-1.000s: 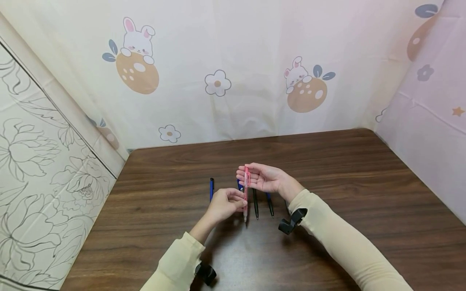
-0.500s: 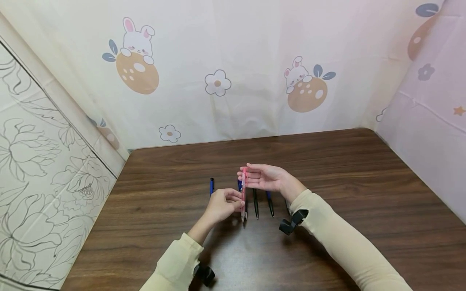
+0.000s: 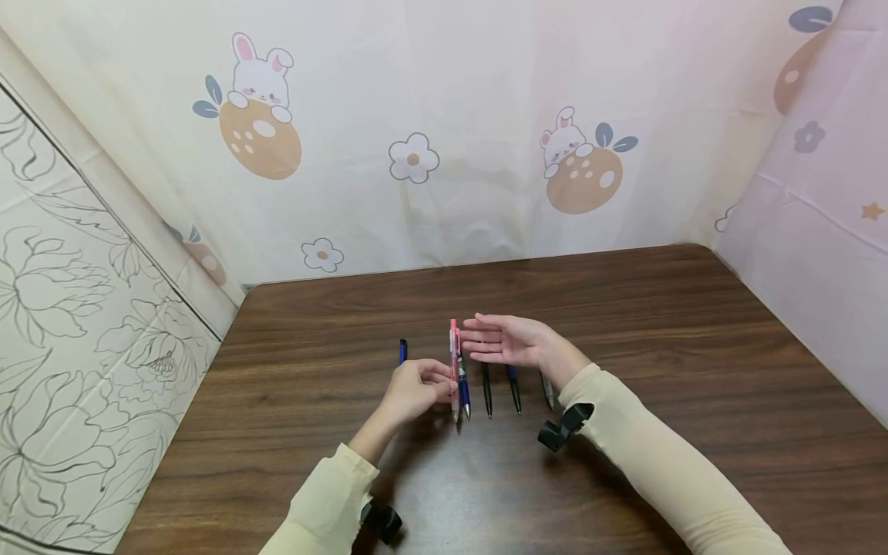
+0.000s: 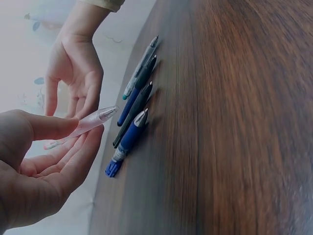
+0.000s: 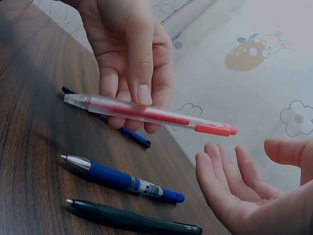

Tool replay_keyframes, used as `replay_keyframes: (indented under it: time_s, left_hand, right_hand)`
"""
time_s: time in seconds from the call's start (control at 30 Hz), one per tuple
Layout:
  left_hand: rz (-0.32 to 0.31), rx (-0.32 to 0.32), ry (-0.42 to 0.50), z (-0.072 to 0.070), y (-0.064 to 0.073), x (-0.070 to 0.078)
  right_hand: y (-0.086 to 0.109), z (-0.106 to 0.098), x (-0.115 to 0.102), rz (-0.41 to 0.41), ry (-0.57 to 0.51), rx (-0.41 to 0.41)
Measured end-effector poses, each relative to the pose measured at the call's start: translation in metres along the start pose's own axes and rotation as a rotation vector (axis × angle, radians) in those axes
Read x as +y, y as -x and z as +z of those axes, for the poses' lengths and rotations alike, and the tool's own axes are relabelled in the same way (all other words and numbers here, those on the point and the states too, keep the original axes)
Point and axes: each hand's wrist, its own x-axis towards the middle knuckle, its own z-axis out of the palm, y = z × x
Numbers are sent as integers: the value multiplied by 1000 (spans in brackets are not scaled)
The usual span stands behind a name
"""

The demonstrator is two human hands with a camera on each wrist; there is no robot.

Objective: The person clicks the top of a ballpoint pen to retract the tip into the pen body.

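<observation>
My left hand (image 3: 416,389) pinches a clear pen with a red clip (image 3: 454,347) between thumb and fingers, held above the table. The right wrist view shows the thumb lying on the barrel (image 5: 166,117), its clear tip pointing toward me. My right hand (image 3: 513,341) is palm up with fingers extended, just right of the red pen's clip end and holding nothing. Beneath the red pen lies a pen with a blue grip (image 5: 115,177). A black pen (image 3: 487,393) lies to its right, parallel to it.
Farther right on the wooden table (image 3: 624,308) lie a blue pen with a black tip (image 3: 514,389) and a silver pen (image 3: 547,391), partly behind the right wrist. Another blue pen (image 3: 403,351) lies left, partly covered by the left hand. A printed curtain (image 3: 486,223) hangs behind.
My left hand has shifted left with the red pen, which has come away from the right hand's fingertips. More of the blue-grip pen shows. My right hand has drawn slightly right.
</observation>
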Motion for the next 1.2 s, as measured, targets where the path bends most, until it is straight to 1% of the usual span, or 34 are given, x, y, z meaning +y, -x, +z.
replay_keyframes:
  time_s: [0.07, 0.27, 0.4, 0.47, 0.67, 0.83, 1.0, 1.2]
  left_hand:
    - [-6, 5, -4, -1, -1, -2]
    - [-46, 3, 39, -4, -3, -3]
    - [-63, 15, 28, -5, -3, -3]
    - [-68, 28, 6, -6, -3, -2]
    - [-62, 80, -100, -7, -2, -2]
    - [-26, 115, -211, -9, 0, -2]
    - [-4, 161, -326, -10, 1, -4]
    - [1, 211, -414, -9, 4, -6]
  right_hand:
    - [1, -1, 0, -1, 39, 17]
    - [4, -3, -1, -15, 159, 43]
    - [5, -5, -1, -33, 226, 55]
    - [6, -5, -1, -43, 252, 75]
    - [10, -6, -1, -75, 328, 134]
    - [15, -5, -2, -107, 407, 160]
    - [17, -6, -1, -129, 469, 165]
    - [18, -8, 0, -135, 496, 164]
